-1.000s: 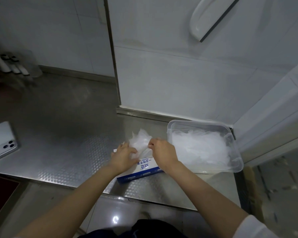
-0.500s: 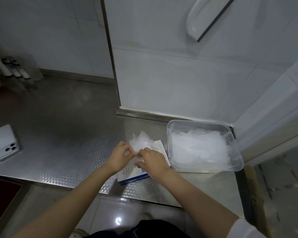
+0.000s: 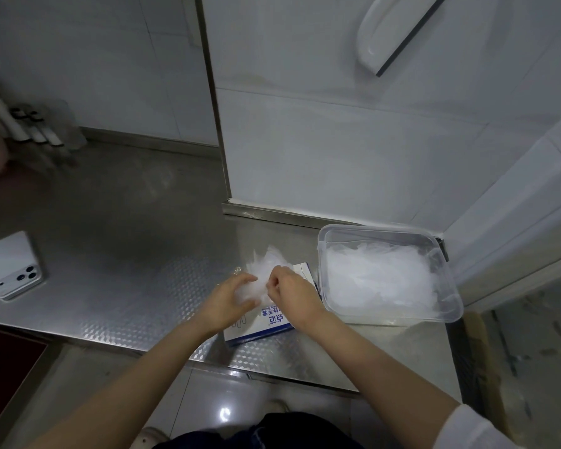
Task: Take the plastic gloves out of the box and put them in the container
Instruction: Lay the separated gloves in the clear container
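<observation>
Our left hand [image 3: 227, 299] and right hand [image 3: 293, 291] meet over the box [image 3: 263, 324], both with fingers curled round a wad [image 3: 256, 275] of plastic gloves that puffs up between them; the left cups it from the side and below, the right pinches its upper edge. The wad sits above the box's far end, touching both hands, and we cannot tell whether part of it is inside the box. The box lies flat near the front edge of the counter [image 3: 127, 241], toward its right end, its blue stripe facing us. Just beside it to the right, close to the counter's right edge and back wall, stands the clear container [image 3: 454, 307], open, with a heap [image 3: 376, 273] of gloves filling most of it. A white phone [image 3: 13, 265] lies camera side up near the counter's left edge, well apart from the box. At the far left corner a few bottles [image 3: 36, 131] stand, blurred
</observation>
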`<state>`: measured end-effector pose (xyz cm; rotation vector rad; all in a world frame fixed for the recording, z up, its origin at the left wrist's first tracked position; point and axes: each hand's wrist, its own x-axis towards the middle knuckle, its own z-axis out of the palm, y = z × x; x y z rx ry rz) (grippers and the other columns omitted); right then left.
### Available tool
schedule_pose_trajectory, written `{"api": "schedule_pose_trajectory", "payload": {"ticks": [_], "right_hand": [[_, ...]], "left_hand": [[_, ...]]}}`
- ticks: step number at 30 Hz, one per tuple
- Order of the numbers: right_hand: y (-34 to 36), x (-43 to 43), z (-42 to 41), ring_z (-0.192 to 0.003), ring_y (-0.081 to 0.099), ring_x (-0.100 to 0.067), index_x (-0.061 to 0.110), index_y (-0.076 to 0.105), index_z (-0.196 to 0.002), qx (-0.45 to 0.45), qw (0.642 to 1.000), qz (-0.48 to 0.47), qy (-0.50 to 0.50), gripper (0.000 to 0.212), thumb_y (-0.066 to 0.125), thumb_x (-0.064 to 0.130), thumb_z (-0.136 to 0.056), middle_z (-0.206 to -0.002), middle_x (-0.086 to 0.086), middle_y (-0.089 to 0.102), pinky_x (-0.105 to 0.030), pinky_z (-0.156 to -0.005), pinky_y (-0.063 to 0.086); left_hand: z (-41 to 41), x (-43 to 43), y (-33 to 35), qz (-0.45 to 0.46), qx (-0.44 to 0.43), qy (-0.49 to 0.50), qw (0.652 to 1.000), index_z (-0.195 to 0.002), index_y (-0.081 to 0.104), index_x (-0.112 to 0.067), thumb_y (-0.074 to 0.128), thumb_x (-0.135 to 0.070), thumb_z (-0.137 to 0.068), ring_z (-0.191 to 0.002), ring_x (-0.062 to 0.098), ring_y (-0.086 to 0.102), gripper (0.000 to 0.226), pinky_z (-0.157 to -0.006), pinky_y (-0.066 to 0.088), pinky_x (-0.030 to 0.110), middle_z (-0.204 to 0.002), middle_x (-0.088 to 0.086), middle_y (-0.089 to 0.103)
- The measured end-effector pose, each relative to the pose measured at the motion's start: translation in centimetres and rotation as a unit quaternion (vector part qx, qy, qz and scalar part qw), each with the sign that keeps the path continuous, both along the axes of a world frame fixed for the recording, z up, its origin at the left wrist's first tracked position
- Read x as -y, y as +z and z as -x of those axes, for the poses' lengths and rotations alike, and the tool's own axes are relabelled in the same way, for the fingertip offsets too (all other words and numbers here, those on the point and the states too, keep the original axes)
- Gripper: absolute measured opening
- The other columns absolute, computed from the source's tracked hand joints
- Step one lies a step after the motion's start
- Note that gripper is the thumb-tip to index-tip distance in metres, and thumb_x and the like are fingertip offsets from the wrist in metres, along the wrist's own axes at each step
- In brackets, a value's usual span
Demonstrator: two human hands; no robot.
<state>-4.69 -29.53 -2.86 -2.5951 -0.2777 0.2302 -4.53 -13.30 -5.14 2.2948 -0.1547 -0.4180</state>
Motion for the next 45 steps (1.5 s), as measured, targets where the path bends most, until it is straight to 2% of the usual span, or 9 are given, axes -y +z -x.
{"api": "schedule_pose_trajectory", "payload": {"ticks": [4, 8, 19, 24, 27, 29, 32, 37, 45], "right_hand": [[0.4, -0.2, -0.9, -0.107, 0.052, -0.021, 0.011, 0.048, -0.124, 0.035, 0.999, -0.012, 0.030, 0.027, 0.048, 0.015, -0.097, -0.126, -0.004, 0.047, -0.029, -0.083, 0.041], [-0.2, -0.5, -1.1, -0.115, 0.051, -0.024, 0.014, 0.043, -0.133, -0.019, 0.999, 0.008, 0.038, 0.039, 0.052, 0.015, -0.095, -0.134, -0.006, 0.043, -0.032, -0.091, 0.043], [1.7, -0.5, -3.1, -0.106, 0.055, -0.024, 0.011, 0.046, -0.130, 0.061, 0.998, 0.028, -0.008, 0.034, 0.046, 0.026, -0.099, -0.126, -0.006, 0.047, -0.031, -0.083, 0.044], [1.9, -1.5, -4.8, -0.099, 0.059, -0.027, 0.010, 0.062, -0.112, -0.004, 0.995, 0.101, 0.012, 0.028, 0.049, 0.029, -0.097, -0.116, -0.008, 0.054, -0.030, -0.072, 0.037], [1.8, -1.4, -5.0, -0.093, 0.061, -0.024, 0.012, 0.067, -0.100, -0.007, 0.996, 0.086, -0.007, 0.022, 0.051, 0.028, -0.097, -0.111, -0.006, 0.058, -0.029, -0.070, 0.038], [2.0, -1.3, -4.7, -0.093, 0.061, -0.025, 0.013, 0.067, -0.102, -0.007, 0.998, 0.070, -0.001, 0.022, 0.051, 0.027, -0.097, -0.112, -0.006, 0.056, -0.030, -0.074, 0.042], [2.8, -1.1, -3.8, -0.095, 0.059, -0.025, 0.013, 0.065, -0.105, -0.001, 0.998, 0.054, 0.017, 0.023, 0.048, 0.026, -0.098, -0.113, -0.006, 0.053, -0.031, -0.074, 0.041], [4.1, -0.6, -2.5, -0.090, 0.059, -0.023, 0.012, 0.064, -0.100, 0.024, 0.999, 0.026, 0.022, 0.022, 0.047, 0.025, -0.098, -0.106, -0.003, 0.056, -0.027, -0.066, 0.035], [6.2, 0.4, -2.4, -0.085, 0.056, -0.021, 0.013, 0.055, -0.091, 0.086, 0.995, -0.044, -0.022, 0.017, 0.044, 0.021, -0.100, -0.094, 0.000, 0.058, -0.025, -0.060, 0.026]], "left_hand": [[-0.8, 1.0, 1.0, 0.093, -0.007, 0.136, 0.986, -0.120, 0.050, -0.010, 0.054, -0.023, -0.095, -0.104, 0.018, 0.056, 0.029, -0.078, 0.043, 0.022, -0.110, 0.001, 0.057], [-2.0, 1.4, 0.9, -0.009, -0.034, 0.137, 0.990, -0.117, 0.058, -0.007, 0.057, -0.019, -0.093, -0.087, 0.014, 0.056, 0.026, -0.073, 0.042, 0.021, -0.103, 0.008, 0.064], [-1.5, 0.8, 0.9, 0.026, -0.028, 0.152, 0.988, -0.073, 0.062, -0.008, 0.071, -0.015, -0.082, -0.077, 0.016, 0.060, 0.015, -0.073, 0.048, 0.027, -0.078, 0.003, 0.065], [-1.3, 0.6, 0.8, 0.057, -0.027, 0.162, 0.985, -0.061, 0.053, -0.014, 0.075, -0.014, -0.079, -0.070, 0.015, 0.057, 0.028, -0.062, 0.043, 0.020, -0.070, 0.002, 0.062], [-1.2, 0.4, 0.5, 0.063, -0.016, 0.159, 0.985, -0.069, 0.056, -0.014, 0.071, -0.018, -0.083, -0.077, 0.016, 0.058, 0.021, -0.065, 0.043, 0.020, -0.077, 0.002, 0.062], [-1.3, 0.4, 0.6, 0.081, 0.006, 0.153, 0.985, -0.094, 0.060, -0.013, 0.064, -0.022, -0.089, -0.092, 0.015, 0.056, 0.011, -0.071, 0.042, 0.018, -0.100, 0.000, 0.060], [-1.7, 0.8, 1.1, 0.102, 0.038, 0.108, 0.988, -0.124, 0.054, -0.012, 0.060, -0.016, -0.091, -0.106, 0.014, 0.050, 0.033, -0.087, 0.039, 0.022, -0.120, -0.003, 0.050], [-2.2, 2.6, 1.2, 0.052, 0.063, 0.076, 0.994, -0.101, 0.068, -0.004, 0.063, -0.011, -0.088, -0.098, 0.019, 0.053, 0.015, -0.075, 0.029, 0.016, -0.100, 0.001, 0.053], [-2.7, 3.7, 0.9, -0.072, 0.009, 0.095, 0.993, -0.096, 0.070, -0.004, 0.062, -0.021, -0.090, -0.102, 0.025, 0.055, 0.020, -0.076, 0.036, 0.022, -0.111, 0.011, 0.058]]}}
